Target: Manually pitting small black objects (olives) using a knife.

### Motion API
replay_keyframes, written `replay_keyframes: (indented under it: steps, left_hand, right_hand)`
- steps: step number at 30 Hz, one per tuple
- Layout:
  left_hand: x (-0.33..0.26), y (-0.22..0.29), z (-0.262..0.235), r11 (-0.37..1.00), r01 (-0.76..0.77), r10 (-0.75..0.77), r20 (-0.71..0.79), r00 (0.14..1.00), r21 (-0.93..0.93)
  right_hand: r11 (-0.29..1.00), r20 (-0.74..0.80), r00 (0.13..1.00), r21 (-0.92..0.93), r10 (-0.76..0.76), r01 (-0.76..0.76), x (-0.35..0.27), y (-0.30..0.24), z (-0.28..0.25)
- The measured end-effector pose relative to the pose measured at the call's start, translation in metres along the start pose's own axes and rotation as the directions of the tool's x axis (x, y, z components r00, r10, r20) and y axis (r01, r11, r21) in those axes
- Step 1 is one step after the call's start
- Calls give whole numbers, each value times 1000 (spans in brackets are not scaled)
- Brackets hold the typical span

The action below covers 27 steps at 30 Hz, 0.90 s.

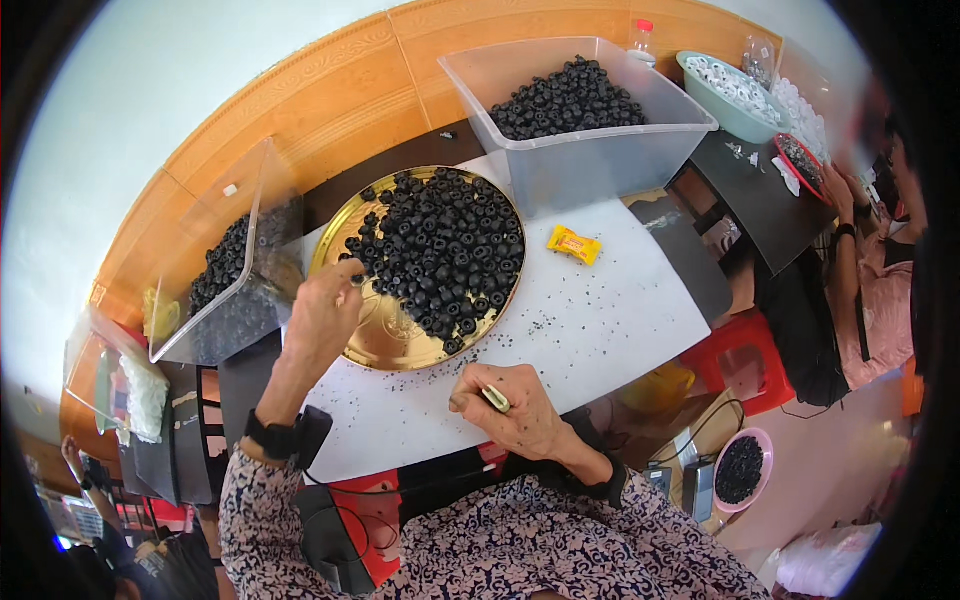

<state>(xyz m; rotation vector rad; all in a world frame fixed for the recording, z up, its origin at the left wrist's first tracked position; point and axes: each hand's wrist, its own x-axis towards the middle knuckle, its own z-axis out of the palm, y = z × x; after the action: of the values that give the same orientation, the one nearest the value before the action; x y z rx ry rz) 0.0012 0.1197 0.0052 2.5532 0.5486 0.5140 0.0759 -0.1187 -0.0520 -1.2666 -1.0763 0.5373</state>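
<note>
My left hand (pixel 325 308) is over the left rim of a round gold tray (pixel 385 345), its fingers curled into a pinch. Small dark pieces show beside those fingertips, but I cannot make out whether one is between them. Many small black ring-shaped parts (pixel 440 240) with holes are heaped on the tray. My right hand (pixel 515 412) is closed around a slim tool (pixel 496 398), just in front of the tray. Only the tool's pale greenish end shows; the rest is hidden in the fist.
A white sheet (pixel 620 290) strewn with black crumbs covers the table. On it lies a yellow wrapped packet (pixel 574 245). Clear bins of black parts stand behind (pixel 600 150) and at left (pixel 205 335). A co-worker's hand (pixel 838 190) touches a red tray (pixel 800 160) at right.
</note>
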Motion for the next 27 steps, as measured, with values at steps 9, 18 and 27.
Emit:
replay_keyframes:
  steps: [9, 18, 27]
  left_hand:
    - [2, 1, 21, 992, -34, 22, 101, 995, 121]
    - [-54, 44, 17, 702, 352, -267, 230, 936, -619]
    - [-90, 89, 41, 643, 252, -187, 171, 967, -724]
  right_hand:
    - [998, 30, 999, 59, -41, 39, -1, 2, -6]
    - [946, -38, 984, 281, 176, -158, 0, -1, -2]
    - [900, -231, 955, 430, 187, -73, 7, -1, 7]
